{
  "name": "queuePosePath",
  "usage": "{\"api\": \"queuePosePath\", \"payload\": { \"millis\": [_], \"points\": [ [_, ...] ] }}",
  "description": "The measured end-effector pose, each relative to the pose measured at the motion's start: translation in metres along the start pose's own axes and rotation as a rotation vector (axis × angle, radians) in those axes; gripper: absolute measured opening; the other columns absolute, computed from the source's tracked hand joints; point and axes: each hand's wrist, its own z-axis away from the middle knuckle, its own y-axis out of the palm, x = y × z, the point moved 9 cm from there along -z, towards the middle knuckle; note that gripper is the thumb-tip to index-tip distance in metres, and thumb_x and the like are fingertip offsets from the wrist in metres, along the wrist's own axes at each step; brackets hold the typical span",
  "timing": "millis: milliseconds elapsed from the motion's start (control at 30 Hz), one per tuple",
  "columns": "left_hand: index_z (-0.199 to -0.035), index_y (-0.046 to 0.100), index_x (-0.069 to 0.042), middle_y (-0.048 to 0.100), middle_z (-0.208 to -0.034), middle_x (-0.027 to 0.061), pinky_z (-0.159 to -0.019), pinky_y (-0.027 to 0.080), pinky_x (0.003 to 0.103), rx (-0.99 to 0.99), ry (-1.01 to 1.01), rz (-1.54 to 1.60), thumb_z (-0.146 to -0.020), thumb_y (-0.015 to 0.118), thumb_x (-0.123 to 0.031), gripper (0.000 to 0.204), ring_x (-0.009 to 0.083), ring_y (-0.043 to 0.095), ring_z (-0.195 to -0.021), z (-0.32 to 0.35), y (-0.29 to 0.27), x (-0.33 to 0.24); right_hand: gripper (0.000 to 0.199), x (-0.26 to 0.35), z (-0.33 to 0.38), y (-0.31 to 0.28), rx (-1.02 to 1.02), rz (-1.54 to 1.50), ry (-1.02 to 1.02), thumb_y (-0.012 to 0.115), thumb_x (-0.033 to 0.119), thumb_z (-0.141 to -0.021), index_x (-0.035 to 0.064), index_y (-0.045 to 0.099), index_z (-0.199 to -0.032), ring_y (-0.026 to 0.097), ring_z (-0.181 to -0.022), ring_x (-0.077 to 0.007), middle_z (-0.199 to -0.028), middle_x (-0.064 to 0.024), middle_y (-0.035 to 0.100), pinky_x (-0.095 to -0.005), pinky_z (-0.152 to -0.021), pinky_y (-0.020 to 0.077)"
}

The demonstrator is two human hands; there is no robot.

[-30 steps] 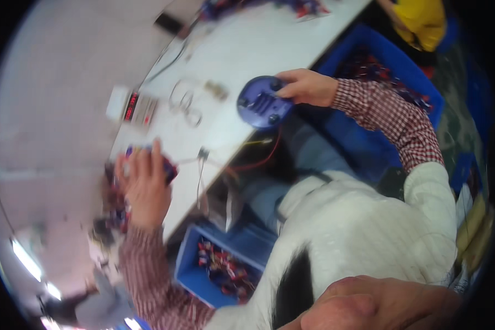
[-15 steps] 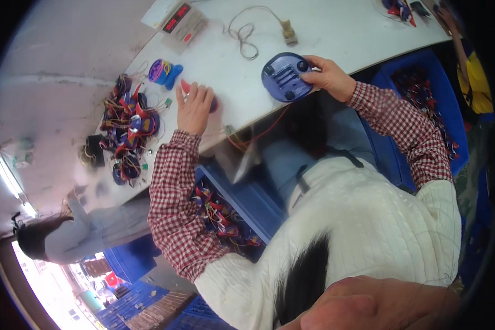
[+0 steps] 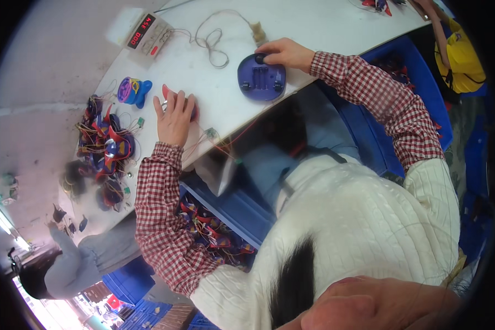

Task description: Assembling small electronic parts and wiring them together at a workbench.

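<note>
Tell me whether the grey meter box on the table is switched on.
On. The grey meter box shows lit red digits on its display, at the white table's far corner.

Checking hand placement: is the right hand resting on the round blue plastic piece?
Yes, the right hand lies on the far edge of the blue plastic piece on the white table.

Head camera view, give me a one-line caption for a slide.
Seated at a white table, the left hand covers a small red part while the right hand touches a blue plastic housing.
</note>
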Motion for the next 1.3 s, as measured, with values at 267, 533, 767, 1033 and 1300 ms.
{"api": "queuePosePath", "payload": {
  "millis": [267,533,767,1033,1300],
  "points": [
    [-0.137,0.041,-0.021,0.038,-0.139,0.0056,-0.108,0.02,0.055,0.028,0.009,0.099,-0.079,0.058,-0.007,0.062,0.0235,0.034,-0.131,0.005,-0.019,-0.007,0.035,-0.002,-0.012,-0.005,-0.036,0.137,-0.064,0.056,0.015,-0.087,-0.0029,0.059,-0.117,0.059,-0.099,-0.0201,-0.112,-0.0144,0.063,-0.0254,-0.089,0.0473],
    [-0.13,0.047,-0.01,0.044,-0.131,0.0136,-0.101,0.034,0.049,-0.115,-0.201,0.409,-0.083,0.061,-0.01,0.049,0.0284,0.045,-0.117,0.019,-0.066,-0.033,0.046,0.007,0.015,-0.049,-0.41,0.336,-0.313,0.065,0.019,-0.084,-0.0011,0.052,-0.124,0.059,-0.09,-0.0192,-0.116,-0.014,0.055,-0.0267,-0.082,0.0498],
    [-0.118,0.054,-0.001,0.061,-0.104,0.019,-0.075,0.049,0.036,-0.147,-0.617,1.101,-0.084,0.058,-0.018,0.038,0.0285,0.061,-0.083,-0.052,-0.047,-0.053,0.051,0.049,-0.025,-0.048,-0.359,0.524,-0.412,0.073,0.027,-0.078,0.0006,0.053,-0.117,0.059,-0.085,-0.0166,-0.114,-0.0139,0.053,-0.0242,-0.07,0.0506],
    [-0.11,0.056,-0.001,0.063,-0.071,0.0166,-0.07,0.05,0.039,-0.036,-0.664,1.162,-0.082,0.054,-0.015,0.032,0.0329,0.062,-0.069,-0.063,-0.004,-0.07,0.035,0.059,0.009,-0.017,-0.119,0.155,-0.132,0.069,0.02,-0.082,0.0031,0.058,-0.11,0.059,-0.08,-0.014,-0.1,-0.008,0.058,-0.0198,-0.065,0.0496],
    [-0.108,0.056,0.0,0.063,-0.068,0.0171,-0.066,0.049,0.041,-0.163,-0.753,1.268,-0.079,0.053,-0.013,0.032,0.0345,0.061,-0.066,-0.059,-0.013,-0.068,0.024,0.073,0.036,0.017,-0.151,0.507,-0.599,0.067,0.01,-0.083,0.0056,0.059,-0.105,0.057,-0.076,-0.0131,-0.101,-0.0054,0.057,-0.0198,-0.066,0.0491]
  ]
}}
